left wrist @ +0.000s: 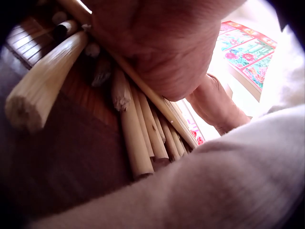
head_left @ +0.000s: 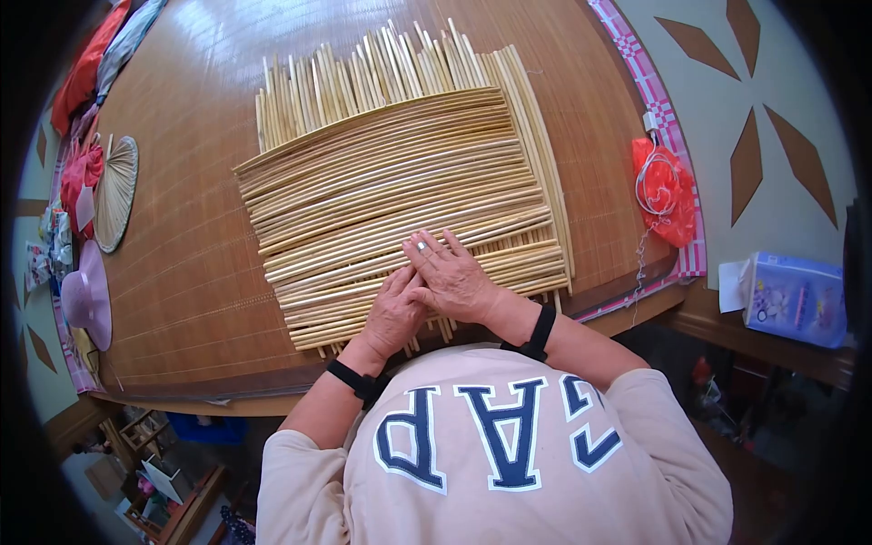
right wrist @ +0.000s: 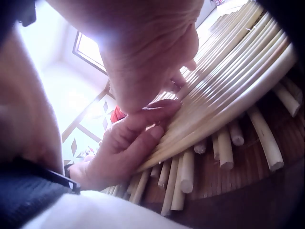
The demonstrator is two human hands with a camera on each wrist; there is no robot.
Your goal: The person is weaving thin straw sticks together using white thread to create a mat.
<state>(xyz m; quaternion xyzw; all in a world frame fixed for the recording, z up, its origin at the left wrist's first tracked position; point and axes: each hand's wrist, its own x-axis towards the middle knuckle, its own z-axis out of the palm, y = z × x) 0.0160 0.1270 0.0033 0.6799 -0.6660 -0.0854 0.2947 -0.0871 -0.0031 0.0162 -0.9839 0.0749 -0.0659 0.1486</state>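
Overhead, the head view shows a wide layer of pale sticks (head_left: 391,182) lying crosswise on a brown mat (head_left: 182,209), over longer upright-running sticks (head_left: 363,73) whose ends jut out beyond its far edge. The left hand (head_left: 386,313) rests on the near part of the layer, and the right hand (head_left: 451,277), with a ring (head_left: 421,246) on one finger, lies across its fingertips and hides them. Both grips are relaxed, fingers extended, clasping no stick. Well off to the left lie a hand fan (head_left: 116,195) and a pink hat (head_left: 88,295); to the right sit a red bag (head_left: 677,222) and, farther out, a blue-purple package (head_left: 795,300). None of these touches the sticks.

From the left wrist, the heel of the left hand looms over the stick ends and blocks much of the layer; its fingers cannot be made out here. A pale sleeve (left wrist: 214,176) fills the lower right corner.

On the right wrist side, the right hand covers the upper middle, while the left hand's fingers and thumb lie against the crosswise sticks. Cut ends of the lower sticks poke out beneath the near edge.
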